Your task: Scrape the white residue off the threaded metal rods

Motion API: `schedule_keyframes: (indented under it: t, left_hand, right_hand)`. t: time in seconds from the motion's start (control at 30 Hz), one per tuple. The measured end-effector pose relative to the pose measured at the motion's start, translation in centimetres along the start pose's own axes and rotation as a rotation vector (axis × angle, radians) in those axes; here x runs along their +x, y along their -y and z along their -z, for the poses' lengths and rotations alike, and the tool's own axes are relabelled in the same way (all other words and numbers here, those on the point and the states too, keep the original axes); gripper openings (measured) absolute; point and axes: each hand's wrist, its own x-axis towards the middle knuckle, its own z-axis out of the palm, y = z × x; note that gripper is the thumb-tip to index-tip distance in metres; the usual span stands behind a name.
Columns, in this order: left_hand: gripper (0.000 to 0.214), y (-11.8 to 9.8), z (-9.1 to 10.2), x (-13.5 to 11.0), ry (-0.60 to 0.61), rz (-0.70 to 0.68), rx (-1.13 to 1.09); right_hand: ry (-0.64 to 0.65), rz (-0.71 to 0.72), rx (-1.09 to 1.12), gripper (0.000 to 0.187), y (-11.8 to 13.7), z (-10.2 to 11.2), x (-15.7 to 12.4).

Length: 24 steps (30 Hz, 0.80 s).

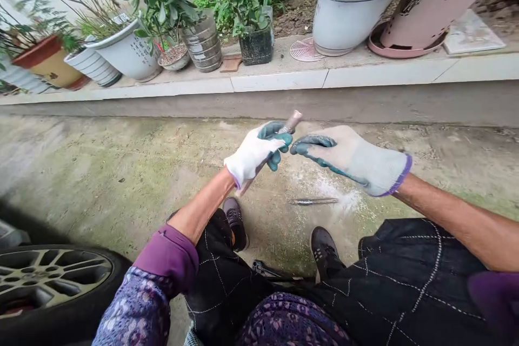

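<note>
Grips a stick (292,120) in the left hand (259,146), close to the centre of view, with fingers closed round it; points its pale top to 1 o'clock and its lower end to 7 o'clock, down past the wrist. Keeps a ringed band near the top. Holds the right hand (344,151) at 3 o'clock, thumb and fingers narrow, tips just beside the left fingertips; cannot tell of anything pinched there. Wears white gloves (371,165) with teal palms and purple cuffs.

On the floor (162,173), at 4 o'clock, has thin rods (314,201) lying beside white powder (347,199); at 6 o'clock, between shoes (324,248), a dark tool (263,269), partly hidden. Shows a wheel (57,275) at 8 o'clock.

Across the ledge (279,82), lines up plants in pots. Bears small black characters on the white pot (132,54) at 10 o'clock, set in short columns, and dark characters, large and small, on the pink pot (440,5) at 2 o'clock; cannot read either. Shows a black pot (257,46) at 12 o'clock.
</note>
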Motion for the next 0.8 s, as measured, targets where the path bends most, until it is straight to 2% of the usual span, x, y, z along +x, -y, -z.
schedule_keyframes:
  t: [0.1, 0.2, 0.3, 0.4, 0.53, 0.63, 0.7, 0.8]
  left_hand:
    - [0.040, 0.7, 0.5, 0.0, 0.058, 0.021, 0.233]
    - [0.042, 0.7, 1.1, -0.6, 0.139, 0.050, 0.388]
    - [0.044, 0.3, 1.6, -1.1, 0.144, 0.014, 0.477]
    - [0.040, 0.6, 1.9, -0.8, 0.132, 0.056, 0.555]
    - [0.030, 2.6, 2.0, 0.9, 0.131, 0.161, 0.798]
    - [0.019, 4.5, 1.2, 1.9, 0.199, 0.098, 1.102]
    - [0.013, 5.5, 0.3, 2.0, 0.204, 0.087, 1.071]
    - [0.020, 6.4, -1.0, 1.2, 0.185, 0.145, 0.784]
  right_hand:
    - [0.010, 0.059, -0.165, 0.022, -0.8, -0.3, 0.0]
    - [0.012, 0.063, -0.223, 0.025, -1.1, -0.3, -0.1]
    - [0.015, 0.043, -0.256, 0.026, -1.0, 0.0, 0.0]
    - [0.041, 0.047, -0.306, 0.024, -0.6, -0.1, 0.0]
    - [0.133, 0.046, -0.413, 0.022, 0.4, -1.0, -0.6]
    - [0.165, 0.033, -0.510, 0.019, 1.2, -1.2, -0.9]
    - [0.133, 0.026, -0.543, 0.018, 1.1, -0.8, -0.6]
    - [0.056, -0.033, -0.554, 0.021, -0.5, 0.0, 0.7]
